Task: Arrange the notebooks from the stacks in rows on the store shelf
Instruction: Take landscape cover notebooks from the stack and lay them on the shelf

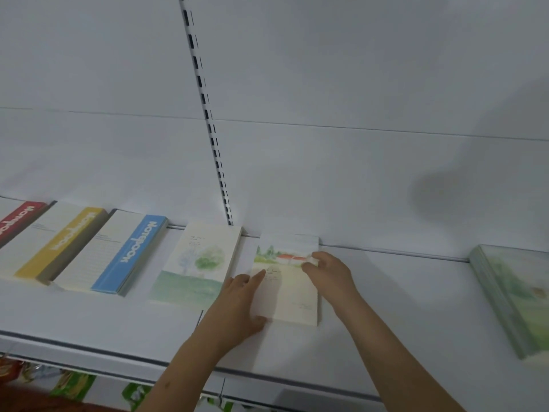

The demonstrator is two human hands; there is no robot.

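Red-roofed house notebook (292, 288): flat on white shelf (401, 307), against back panel. Left hand (237, 304) grips its left edge; right hand (328, 273) pinches its right edge. Tree-cover notebook (196, 263) just left.

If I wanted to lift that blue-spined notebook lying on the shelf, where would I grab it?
Probably by its near short end, coming from the front of the shelf. The blue-spined notebook lies flat with its far end near the back wall and the yellow-spined notebook close on its left. Its near end and right long edge look free, so fingers could likely slip under there.
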